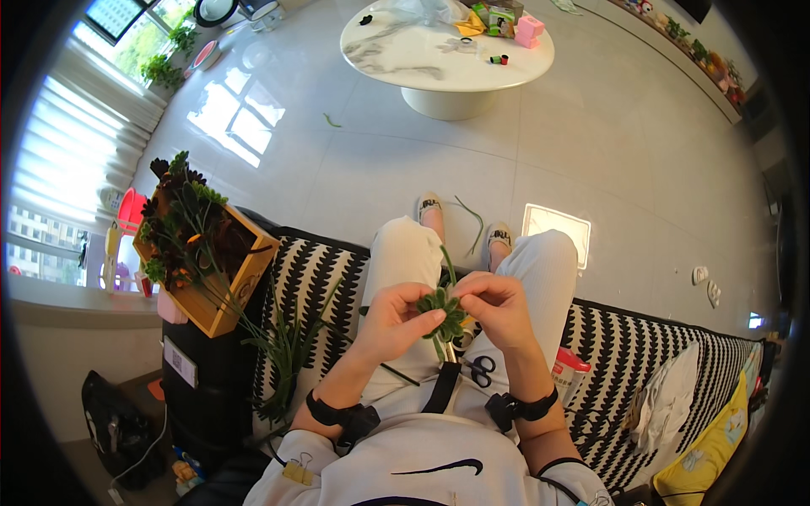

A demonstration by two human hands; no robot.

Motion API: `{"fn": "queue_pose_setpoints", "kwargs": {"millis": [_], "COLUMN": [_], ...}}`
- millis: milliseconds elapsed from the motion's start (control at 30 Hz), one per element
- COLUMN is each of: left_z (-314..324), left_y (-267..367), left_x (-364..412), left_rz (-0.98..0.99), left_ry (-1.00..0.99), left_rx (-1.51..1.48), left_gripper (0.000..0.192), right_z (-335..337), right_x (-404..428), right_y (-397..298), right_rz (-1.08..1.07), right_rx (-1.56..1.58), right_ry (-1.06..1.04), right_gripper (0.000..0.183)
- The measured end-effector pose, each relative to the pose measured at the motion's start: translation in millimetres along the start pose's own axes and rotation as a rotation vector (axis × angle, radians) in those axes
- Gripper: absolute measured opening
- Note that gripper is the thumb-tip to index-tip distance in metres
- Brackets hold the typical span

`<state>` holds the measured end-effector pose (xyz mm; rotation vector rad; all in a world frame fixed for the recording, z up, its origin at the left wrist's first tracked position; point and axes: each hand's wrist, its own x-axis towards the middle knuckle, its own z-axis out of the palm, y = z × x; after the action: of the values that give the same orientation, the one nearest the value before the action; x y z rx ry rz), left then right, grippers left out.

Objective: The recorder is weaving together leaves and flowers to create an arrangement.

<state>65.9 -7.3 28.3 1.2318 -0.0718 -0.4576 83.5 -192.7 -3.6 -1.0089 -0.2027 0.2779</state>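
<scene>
Above my lap, a green leafy rosette (pixel 445 314), like a pipe-cleaner succulent, is pinched between the thumb and fingers of my left hand (pixel 400 321). My right hand (pixel 500 308) is at the rosette's upper right edge, with thumb and fingertips drawn together; whether something thin is between them cannot be told. A green stem (pixel 448 264) rises behind the fingertips. Dark-handled scissors (pixel 483 371) lie on my lap below my right hand, close to a roll of tape (pixel 465 338). Long green stems (pixel 285 357) lie on the patterned sofa cover to my left.
A wooden box (pixel 231 303) of dark and green handmade flowers stands at left. A red-lidded container (pixel 569 367) and white cloth (pixel 667 398) are on the sofa at right. Ahead is a round marble-look table (pixel 405 60); a green strip (pixel 471 224) lies on the floor.
</scene>
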Motion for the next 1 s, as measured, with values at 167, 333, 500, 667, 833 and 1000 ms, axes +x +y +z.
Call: {"fn": "queue_pose_setpoints", "kwargs": {"millis": [167, 333, 500, 667, 833, 1000], "left_z": [1, 4, 7, 12, 12, 18], "left_y": [-3, -2, -3, -8, -9, -2], "left_x": [0, 2, 4, 7, 9, 12], "left_rz": [0.037, 0.016, 0.017, 0.145, 0.164, 0.032], "left_ry": [0.099, 0.069, 0.069, 0.206, 0.185, 0.143], "left_rx": [-0.009, -0.005, -0.016, -0.016, 0.003, -0.035], "left_gripper": [0.013, 0.013, 0.013, 0.012, 0.015, 0.014], "right_z": [5, 1, 1, 1, -2, 1], "right_x": [-1, -5, -6, -6, -10, -9], "right_y": [-13, -11, -8, -12, -14, -17], "right_rz": [-0.078, -0.128, -0.222, -0.200, -0.210, -0.242], "right_rx": [-0.099, -0.264, -0.322, -0.233, -0.411, -0.425], "right_ry": [-0.024, -0.023, 0.044, 0.135, 0.093, 0.204], "right_gripper": [0.012, 0.016, 0.010, 0.014, 0.015, 0.015]}}
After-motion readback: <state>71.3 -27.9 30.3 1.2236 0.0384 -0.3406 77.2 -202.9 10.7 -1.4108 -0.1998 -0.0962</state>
